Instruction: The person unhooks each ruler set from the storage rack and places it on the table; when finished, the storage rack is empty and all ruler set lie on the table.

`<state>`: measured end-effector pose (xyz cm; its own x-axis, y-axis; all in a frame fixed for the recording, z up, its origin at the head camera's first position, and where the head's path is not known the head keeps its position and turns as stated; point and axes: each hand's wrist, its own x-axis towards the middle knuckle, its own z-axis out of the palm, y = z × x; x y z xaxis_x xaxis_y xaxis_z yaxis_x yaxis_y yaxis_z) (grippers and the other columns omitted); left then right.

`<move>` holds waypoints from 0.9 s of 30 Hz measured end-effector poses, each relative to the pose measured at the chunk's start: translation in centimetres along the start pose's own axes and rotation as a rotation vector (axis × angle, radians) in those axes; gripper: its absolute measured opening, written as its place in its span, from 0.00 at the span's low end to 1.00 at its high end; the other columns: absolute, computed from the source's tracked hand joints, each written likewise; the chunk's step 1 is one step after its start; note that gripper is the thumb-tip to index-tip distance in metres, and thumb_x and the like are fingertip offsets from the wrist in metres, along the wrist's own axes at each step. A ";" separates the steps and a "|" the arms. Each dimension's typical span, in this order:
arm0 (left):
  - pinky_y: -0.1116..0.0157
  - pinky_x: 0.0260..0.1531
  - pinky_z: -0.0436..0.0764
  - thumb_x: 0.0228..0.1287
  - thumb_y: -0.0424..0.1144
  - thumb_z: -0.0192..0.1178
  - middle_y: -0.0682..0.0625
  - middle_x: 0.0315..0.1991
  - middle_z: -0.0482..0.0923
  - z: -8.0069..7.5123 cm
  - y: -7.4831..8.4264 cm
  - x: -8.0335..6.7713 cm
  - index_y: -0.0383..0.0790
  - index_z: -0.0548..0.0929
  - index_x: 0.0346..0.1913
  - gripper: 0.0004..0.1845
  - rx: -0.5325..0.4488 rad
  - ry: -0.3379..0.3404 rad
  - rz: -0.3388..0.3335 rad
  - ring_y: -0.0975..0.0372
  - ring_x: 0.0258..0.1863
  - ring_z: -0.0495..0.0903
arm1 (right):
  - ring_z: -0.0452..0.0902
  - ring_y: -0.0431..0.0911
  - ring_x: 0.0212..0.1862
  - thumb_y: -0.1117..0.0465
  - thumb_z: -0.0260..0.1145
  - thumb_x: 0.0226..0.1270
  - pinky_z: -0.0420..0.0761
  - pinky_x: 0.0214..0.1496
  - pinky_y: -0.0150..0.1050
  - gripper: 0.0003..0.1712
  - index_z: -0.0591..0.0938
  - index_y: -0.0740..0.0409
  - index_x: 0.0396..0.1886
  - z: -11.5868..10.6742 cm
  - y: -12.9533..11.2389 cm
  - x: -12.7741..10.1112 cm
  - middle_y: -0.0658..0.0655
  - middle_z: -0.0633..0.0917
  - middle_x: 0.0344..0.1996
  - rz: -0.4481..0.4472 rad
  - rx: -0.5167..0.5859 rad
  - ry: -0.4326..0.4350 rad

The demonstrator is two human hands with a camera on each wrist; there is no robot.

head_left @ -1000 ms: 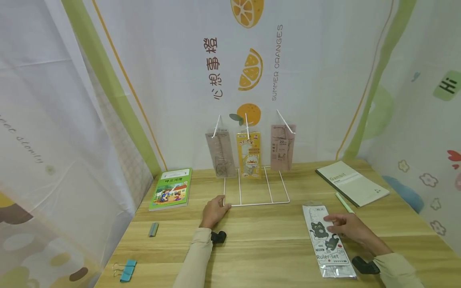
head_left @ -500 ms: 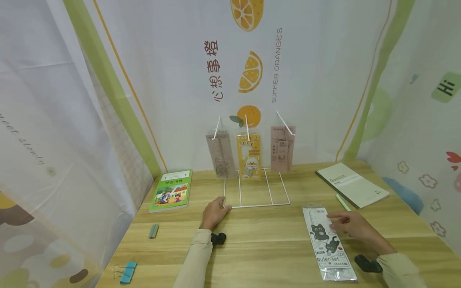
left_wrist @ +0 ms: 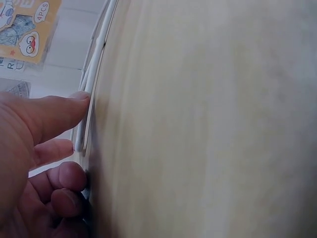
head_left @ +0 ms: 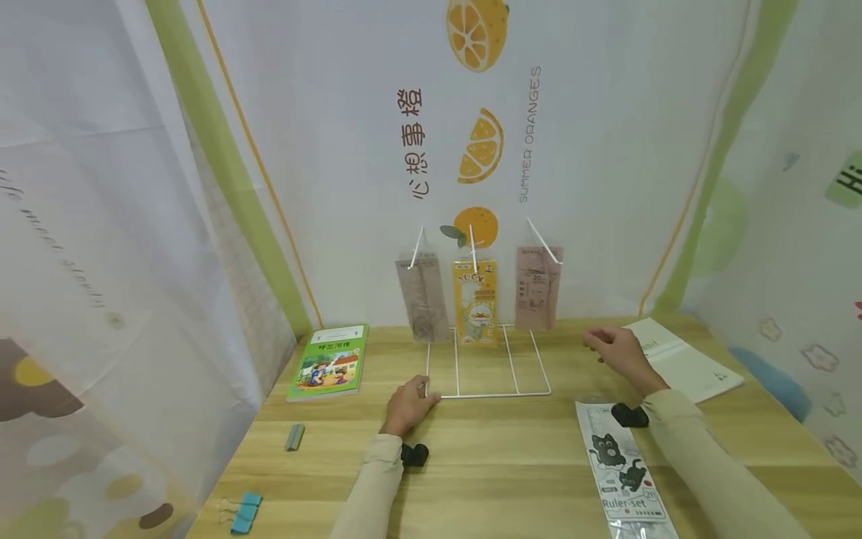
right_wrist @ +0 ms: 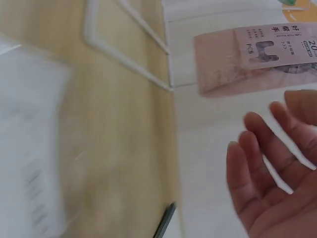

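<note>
My left hand [head_left: 408,406] grips the front left corner of a white wire display rack [head_left: 489,396]; in the left wrist view the thumb [left_wrist: 64,111] lies on the wire and the other fingers curl beside it. Three flat ruler packets hang from the rack's hooks: a grey one [head_left: 424,299], a yellow duck one [head_left: 477,303] and a pink one [head_left: 538,288]. My right hand [head_left: 622,355] is in the air right of the rack, holding nothing, fingers loosely bent. A white ruler-set packet [head_left: 621,460] with black cats lies on the table below it, partly behind the sleeve.
A pale notebook [head_left: 694,367] lies at the back right, partly covered by the right hand. On the left are a green picture book [head_left: 328,363], a small grey-green block [head_left: 295,436] and a blue binder clip [head_left: 246,513]. A curtain [head_left: 350,150] hangs behind the table.
My right hand has left the cat ruler-set packet and moved up and away toward the notebook. The left hand stays on the rack corner. The head view has shifted slightly.
</note>
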<state>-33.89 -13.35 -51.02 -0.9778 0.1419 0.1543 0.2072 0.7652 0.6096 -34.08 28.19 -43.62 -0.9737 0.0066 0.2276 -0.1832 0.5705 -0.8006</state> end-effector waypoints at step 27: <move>0.48 0.40 0.80 0.63 0.46 0.69 0.38 0.40 0.86 0.0 0.3 0.0 0.34 0.81 0.58 0.25 0.015 0.026 -0.015 0.44 0.39 0.83 | 0.62 0.58 0.69 0.60 0.63 0.74 0.67 0.68 0.54 0.32 0.68 0.61 0.74 2.1 -6.9 6.8 0.70 0.70 0.68 -0.114 0.323 0.068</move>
<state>-33.82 -13.09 -50.81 -0.9795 0.1139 0.1659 0.1920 0.7762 0.6005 -39.74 22.55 -37.70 -0.9352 0.0187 0.3536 -0.3344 0.2811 -0.8995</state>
